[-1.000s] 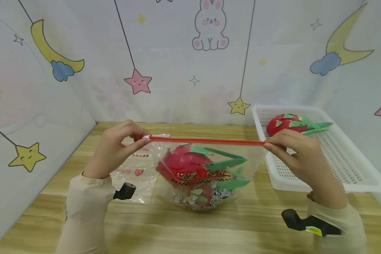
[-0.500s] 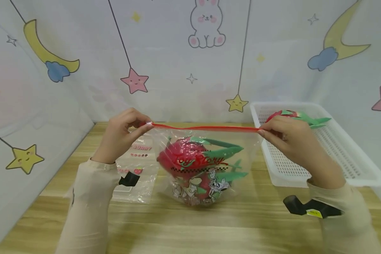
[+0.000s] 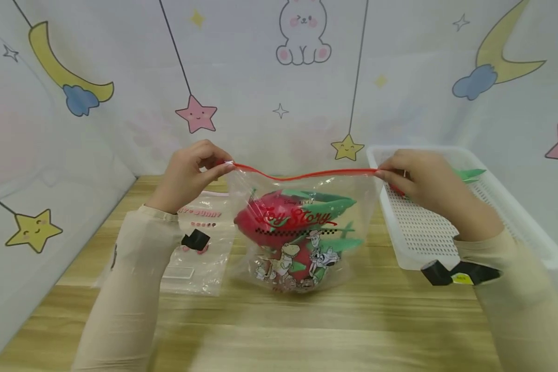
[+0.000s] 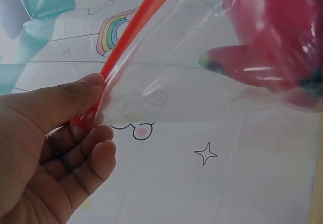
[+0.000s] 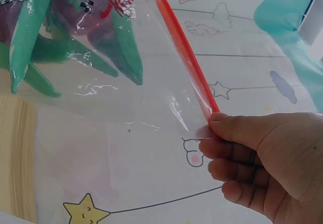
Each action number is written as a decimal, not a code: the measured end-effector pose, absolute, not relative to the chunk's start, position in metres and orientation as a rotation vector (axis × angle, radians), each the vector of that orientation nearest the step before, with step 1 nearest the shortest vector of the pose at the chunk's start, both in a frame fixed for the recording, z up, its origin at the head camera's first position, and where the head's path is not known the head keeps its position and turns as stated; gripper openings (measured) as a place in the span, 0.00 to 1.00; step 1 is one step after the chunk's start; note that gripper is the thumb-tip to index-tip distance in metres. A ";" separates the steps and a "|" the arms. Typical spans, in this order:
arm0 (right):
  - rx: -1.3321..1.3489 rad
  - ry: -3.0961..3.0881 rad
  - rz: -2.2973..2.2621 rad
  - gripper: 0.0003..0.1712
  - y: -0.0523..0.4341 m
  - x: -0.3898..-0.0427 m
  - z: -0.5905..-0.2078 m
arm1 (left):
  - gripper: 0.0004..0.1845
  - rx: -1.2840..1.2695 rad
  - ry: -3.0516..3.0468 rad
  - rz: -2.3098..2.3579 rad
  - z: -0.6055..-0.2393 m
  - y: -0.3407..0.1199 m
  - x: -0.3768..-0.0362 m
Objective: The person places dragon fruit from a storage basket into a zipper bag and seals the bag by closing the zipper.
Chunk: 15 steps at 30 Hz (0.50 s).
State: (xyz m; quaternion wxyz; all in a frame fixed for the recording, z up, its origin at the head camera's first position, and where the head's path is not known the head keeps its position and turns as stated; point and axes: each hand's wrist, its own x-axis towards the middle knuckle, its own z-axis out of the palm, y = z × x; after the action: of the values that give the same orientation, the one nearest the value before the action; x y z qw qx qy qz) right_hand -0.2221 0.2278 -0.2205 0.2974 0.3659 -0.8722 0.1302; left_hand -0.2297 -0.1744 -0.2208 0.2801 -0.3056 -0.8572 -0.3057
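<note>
A clear zipper bag (image 3: 365, 206) with a red zip strip and "Toy Story" print hangs between both hands. Inside it, seen through the plastic, are red dragon fruits (image 3: 253, 225) with green leaf tips, probably two. My left hand (image 3: 190, 173) pinches the strip's left end, where a small white slider (image 3: 230, 163) shows. The strip's right end is pinched between thumb and fingers of my right hand (image 3: 420, 178). In the left wrist view the thumb presses the red strip (image 4: 128, 42). The strip sags slightly on its left half.
Another clear bag (image 3: 209, 274) with pink print lies flat on the wooden table (image 3: 279, 341), left of the held bag. At the right stands a white perforated basket (image 3: 402, 256); a dragon fruit's green leaves (image 3: 471, 175) show in it behind the right hand. Printed fabric walls surround the table.
Both hands have risen with the bag's top edge, and the left has come a little to the right. The red strip, straight before, now curves. Both hands keep their pinch.
</note>
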 end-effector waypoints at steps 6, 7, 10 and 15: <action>0.898 -2.482 0.335 0.02 0.227 -0.236 -0.216 | 0.05 -0.775 -2.400 -0.801 -0.221 -0.172 -0.248; 0.880 -2.513 0.335 0.03 0.227 -0.239 -0.215 | 0.05 -0.766 -2.416 -0.801 -0.221 -0.172 -0.252; 0.825 -2.603 0.348 0.06 0.227 -0.249 -0.211 | 0.06 -0.737 -2.471 -0.808 -0.220 -0.169 -0.262; 0.754 -2.709 0.349 0.09 0.222 -0.266 -0.206 | 0.08 -0.676 -2.556 -0.835 -0.219 -0.166 -0.281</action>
State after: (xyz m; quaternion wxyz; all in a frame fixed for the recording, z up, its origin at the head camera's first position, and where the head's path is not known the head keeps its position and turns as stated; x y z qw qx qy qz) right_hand -0.2663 0.2224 -0.2058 0.1535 0.2630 -0.9447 0.1216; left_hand -0.2806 -0.1658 -0.2188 0.1835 -0.2398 -0.9062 -0.2960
